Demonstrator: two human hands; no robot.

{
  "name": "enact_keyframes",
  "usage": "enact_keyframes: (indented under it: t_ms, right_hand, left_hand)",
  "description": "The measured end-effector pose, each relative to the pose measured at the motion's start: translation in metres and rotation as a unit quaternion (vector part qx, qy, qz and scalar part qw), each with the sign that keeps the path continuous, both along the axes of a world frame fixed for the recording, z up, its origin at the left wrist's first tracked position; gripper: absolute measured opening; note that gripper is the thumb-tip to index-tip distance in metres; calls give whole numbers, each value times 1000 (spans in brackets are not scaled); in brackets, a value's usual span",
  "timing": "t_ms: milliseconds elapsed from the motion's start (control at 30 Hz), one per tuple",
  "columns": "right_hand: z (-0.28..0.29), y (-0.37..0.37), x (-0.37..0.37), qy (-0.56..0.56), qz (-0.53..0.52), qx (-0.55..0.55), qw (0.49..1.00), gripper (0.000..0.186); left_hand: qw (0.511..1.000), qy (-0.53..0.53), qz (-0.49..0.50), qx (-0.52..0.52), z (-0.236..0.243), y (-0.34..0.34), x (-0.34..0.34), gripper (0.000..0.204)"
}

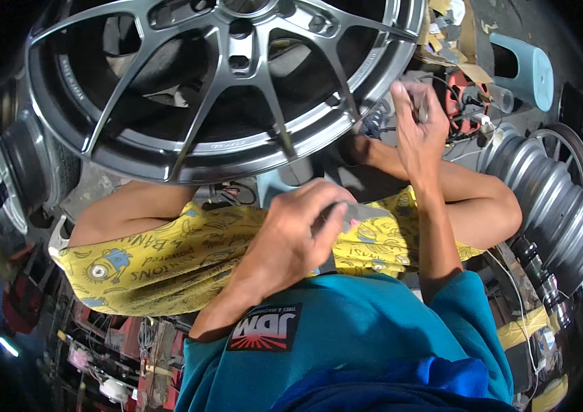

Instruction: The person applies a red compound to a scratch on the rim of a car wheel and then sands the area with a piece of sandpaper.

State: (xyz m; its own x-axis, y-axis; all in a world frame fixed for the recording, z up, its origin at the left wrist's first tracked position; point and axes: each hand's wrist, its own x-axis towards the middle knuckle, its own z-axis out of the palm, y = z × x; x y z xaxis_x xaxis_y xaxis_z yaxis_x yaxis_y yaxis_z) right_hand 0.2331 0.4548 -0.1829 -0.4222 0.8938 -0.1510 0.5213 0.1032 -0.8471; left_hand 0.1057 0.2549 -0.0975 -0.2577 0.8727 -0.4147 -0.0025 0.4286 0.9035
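A large grey alloy wheel point(219, 103) with split spokes fills the top of the view, its near rim above my crossed legs. My left hand point(301, 226) is in front of my lap, below the rim and apart from it. Its fingers and thumb are curled round a limp grey sheet-like piece point(372, 214) with a small pink spot; its exact kind I cannot make out. My right hand point(422, 123) is raised beside the wheel's right edge, fingers bent in toward the thumb. Whatever they may pinch is too small or hidden to name.
A light blue plastic stool point(542, 75) lies at the far right, near a cardboard box point(463, 34) of scraps. A red machine point(466, 99) with cables sits below it. Silver wheel barrels point(545, 199) stand at the right, more wheels point(13, 172) at the left.
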Motion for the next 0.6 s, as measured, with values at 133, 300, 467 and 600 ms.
enact_keyframes:
  t_ms: [133,300,467,600]
  right_hand:
    - [18,-43,4,65,180,-110,975,11]
    - [30,-81,-17,106,355,-102,923,15]
    - [26,-104,-34,87,390,-103,911,24]
    - [22,-114,-42,72,413,-72,905,23]
  left_hand:
    - [1000,8,-18,-18,49,-17,-28,16]
    - [972,233,29,13,107,-80,-106,17]
    - [869,339,355,70,124,-146,-170,24]
    - [883,231,384,138,116,-169,-203,20]
